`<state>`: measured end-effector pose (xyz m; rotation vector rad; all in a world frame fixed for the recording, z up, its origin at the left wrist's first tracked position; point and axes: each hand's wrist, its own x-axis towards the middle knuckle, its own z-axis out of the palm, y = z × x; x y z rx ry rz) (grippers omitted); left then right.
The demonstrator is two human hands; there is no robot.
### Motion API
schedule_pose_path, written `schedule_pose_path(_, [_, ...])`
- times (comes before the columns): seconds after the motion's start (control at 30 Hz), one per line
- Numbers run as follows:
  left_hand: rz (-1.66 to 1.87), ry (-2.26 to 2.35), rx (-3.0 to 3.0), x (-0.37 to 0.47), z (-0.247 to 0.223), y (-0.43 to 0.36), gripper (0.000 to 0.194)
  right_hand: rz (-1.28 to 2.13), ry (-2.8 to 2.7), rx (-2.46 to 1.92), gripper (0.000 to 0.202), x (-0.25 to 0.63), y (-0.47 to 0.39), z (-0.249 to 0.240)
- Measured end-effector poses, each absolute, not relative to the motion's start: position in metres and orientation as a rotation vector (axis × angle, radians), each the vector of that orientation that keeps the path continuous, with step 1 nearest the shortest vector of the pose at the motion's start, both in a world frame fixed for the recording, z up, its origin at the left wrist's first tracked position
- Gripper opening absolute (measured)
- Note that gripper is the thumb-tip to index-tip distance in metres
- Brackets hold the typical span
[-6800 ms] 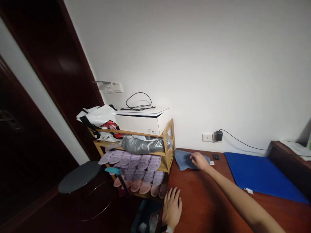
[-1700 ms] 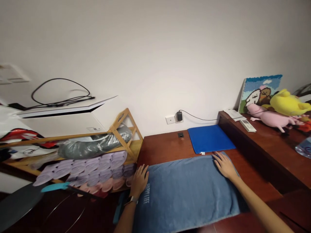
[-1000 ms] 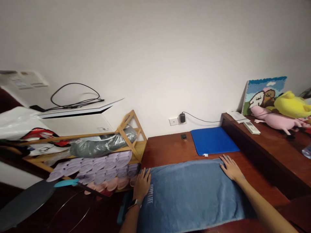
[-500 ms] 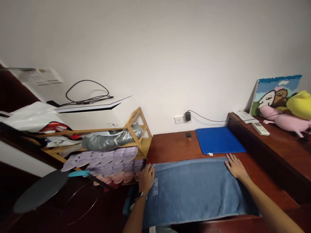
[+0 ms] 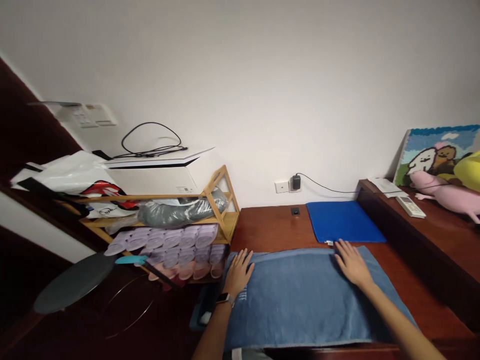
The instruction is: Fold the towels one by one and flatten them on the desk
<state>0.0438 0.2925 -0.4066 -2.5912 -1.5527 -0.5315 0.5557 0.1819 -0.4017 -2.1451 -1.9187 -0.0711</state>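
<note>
A blue-grey towel [image 5: 296,300] with white lettering near its left edge lies spread over the front of the reddish-brown desk [image 5: 270,227]. My left hand [image 5: 239,272] rests on its upper left part, fingers apart, a watch on the wrist. On the towel's upper right part lies my right hand [image 5: 351,262], flat with fingers spread, its fingertips close to the white tag of a blue mat [image 5: 343,221]. The mat lies flat behind the towel. Neither hand grips anything.
Left of the desk stands a wooden rack [image 5: 225,220] with a white box [image 5: 157,180] and purple slippers [image 5: 187,236]. A raised ledge on the right holds a remote [image 5: 410,206], a pink plush toy [image 5: 438,192] and a picture [image 5: 431,155]. A black plug [image 5: 296,181] sits in the wall.
Both hands have moved inward over the towel, left hand to the right and right hand to the left. More of the towel's upper right corner shows. The view has shifted slightly left.
</note>
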Motion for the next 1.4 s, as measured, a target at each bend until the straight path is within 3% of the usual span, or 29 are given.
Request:
schedule_pose_path(0.23, [-0.390,-1.641,-2.560,0.037,-0.417,0.294,0.054,0.124,-2.212,-1.816,0.057,0.440,0.225,-0.385])
schedule_pose_path(0.7, [-0.433,-1.683,-2.486,0.014,-0.423,0.302,0.056,0.103,-1.807,-2.414,0.074,0.645,0.170,-0.445])
schedule_pose_path(1.03, [-0.456,-1.730,-2.441,0.015,-0.410,0.306,0.054,0.123,-1.737,-2.451,0.075,0.630,0.179,-0.423])
schedule_pose_path(1.2, [-0.597,-1.581,-2.458,0.019,-0.404,0.270,0.054,-0.028,-1.949,-2.110,0.069,0.581,0.147,-0.417])
schedule_pose_path(1.4, [-0.452,-1.510,-2.586,-0.011,-0.425,0.239,0.053,0.143,-2.122,-1.975,0.063,0.539,0.110,-0.425])
